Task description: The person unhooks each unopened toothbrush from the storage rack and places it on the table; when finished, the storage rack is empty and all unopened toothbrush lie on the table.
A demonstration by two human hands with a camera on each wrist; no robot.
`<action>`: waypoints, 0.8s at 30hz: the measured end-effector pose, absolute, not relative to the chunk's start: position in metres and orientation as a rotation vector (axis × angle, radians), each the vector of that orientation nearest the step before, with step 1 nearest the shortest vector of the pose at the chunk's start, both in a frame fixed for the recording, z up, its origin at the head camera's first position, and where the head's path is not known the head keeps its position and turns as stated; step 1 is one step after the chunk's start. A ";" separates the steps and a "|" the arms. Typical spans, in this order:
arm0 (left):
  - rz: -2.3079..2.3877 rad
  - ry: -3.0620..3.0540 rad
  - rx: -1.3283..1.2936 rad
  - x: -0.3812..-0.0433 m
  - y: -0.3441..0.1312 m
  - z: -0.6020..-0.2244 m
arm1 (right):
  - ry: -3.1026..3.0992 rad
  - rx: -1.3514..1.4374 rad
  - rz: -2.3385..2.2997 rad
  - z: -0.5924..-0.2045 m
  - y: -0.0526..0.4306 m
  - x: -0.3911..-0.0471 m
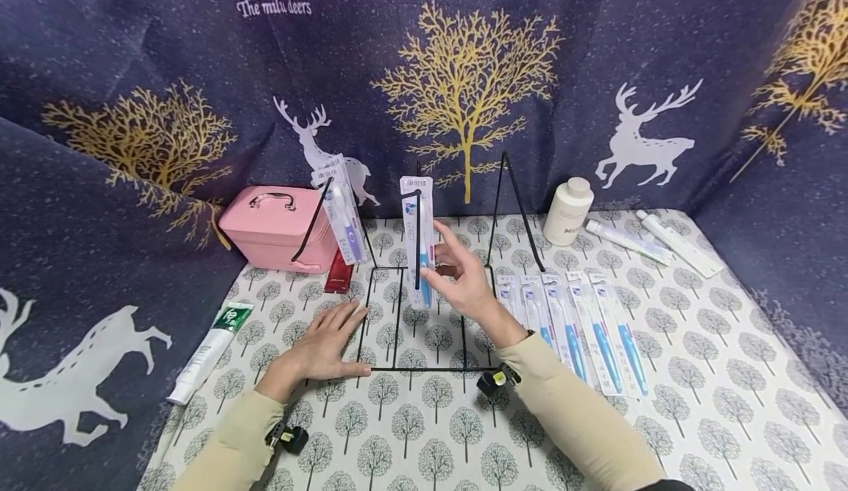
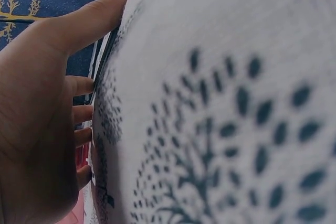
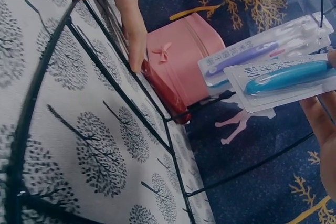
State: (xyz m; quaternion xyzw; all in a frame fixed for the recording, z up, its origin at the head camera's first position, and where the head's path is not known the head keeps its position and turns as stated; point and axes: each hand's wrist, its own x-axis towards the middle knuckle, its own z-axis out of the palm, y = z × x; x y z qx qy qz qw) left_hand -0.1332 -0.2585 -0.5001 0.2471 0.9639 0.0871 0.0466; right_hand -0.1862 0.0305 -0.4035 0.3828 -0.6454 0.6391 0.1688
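A packaged blue toothbrush (image 1: 411,244) hangs at the middle arm of a black wire rack (image 1: 430,369). My right hand (image 1: 467,281) pinches that pack by its right edge, thumb low and index finger higher; in the right wrist view its blue handle (image 3: 289,77) shows beside the fingers. With fingers spread, my left hand (image 1: 324,347) rests at the rack's left front corner, its thumb touching the front bar. The left wrist view shows this hand (image 2: 39,98) against the patterned cloth. Packaged purple toothbrushes (image 1: 346,218) hang from the rack's left arm.
Several packaged blue toothbrushes (image 1: 573,329) lie in a row right of the rack. Behind them are a white bottle (image 1: 567,211) and two pale tubes. On the left are a pink case (image 1: 278,230), a red packet (image 1: 339,274) and a green-and-white tube (image 1: 210,351).
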 end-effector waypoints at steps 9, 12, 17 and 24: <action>0.280 2.942 0.758 -0.134 -0.259 -0.500 | -1.871 1.139 1.808 -0.402 0.036 -0.165; 0.270 2.947 0.764 -0.133 -0.258 -0.500 | -1.856 1.182 1.789 -0.401 0.038 -0.158; 0.266 2.948 0.762 -0.133 -0.258 -0.498 | -1.820 1.261 1.781 -0.398 0.042 -0.148; 0.260 2.951 0.759 -0.133 -0.257 -0.499 | -1.763 1.357 1.706 -0.393 0.046 -0.136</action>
